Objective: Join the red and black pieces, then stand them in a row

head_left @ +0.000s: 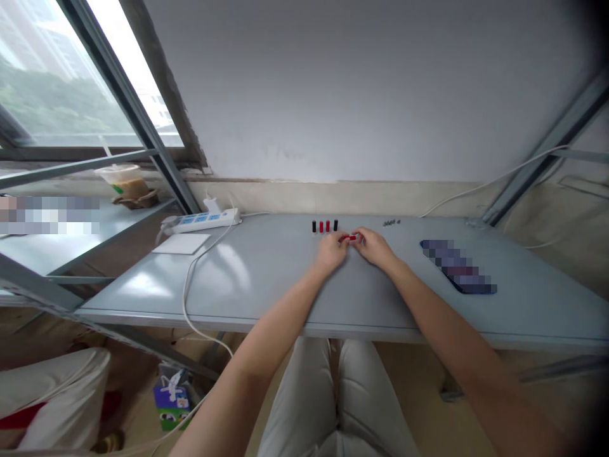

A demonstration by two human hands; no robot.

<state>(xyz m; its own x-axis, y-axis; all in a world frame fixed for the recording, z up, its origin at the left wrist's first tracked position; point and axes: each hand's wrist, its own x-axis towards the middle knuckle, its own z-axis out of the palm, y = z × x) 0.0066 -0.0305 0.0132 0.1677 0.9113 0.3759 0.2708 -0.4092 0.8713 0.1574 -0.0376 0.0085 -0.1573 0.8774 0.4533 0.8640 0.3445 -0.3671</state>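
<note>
Both hands meet over the grey table (271, 279) and pinch one small red cylinder (352, 238), lying sideways between the fingertips. My left hand (332, 249) grips its left end, and my right hand (375, 246) closes on the right end. Just behind the left hand stand similar small cylinders in a row: a black one (314, 226) at the left, two red ones, the nearer to it a red cylinder (321, 226), and another black cylinder (335, 225) at the right. Beyond the right hand lie several tiny dark metallic pieces (391, 223), too small to name.
A phone (457, 266) lies at the right. To the left are a white power strip (207, 220), a flat white box (181, 244) and a white cable (190, 279) crossing the front edge. A drink cup (126, 182) stands on the neighbouring table. Another person's leg (61, 400) shows lower left.
</note>
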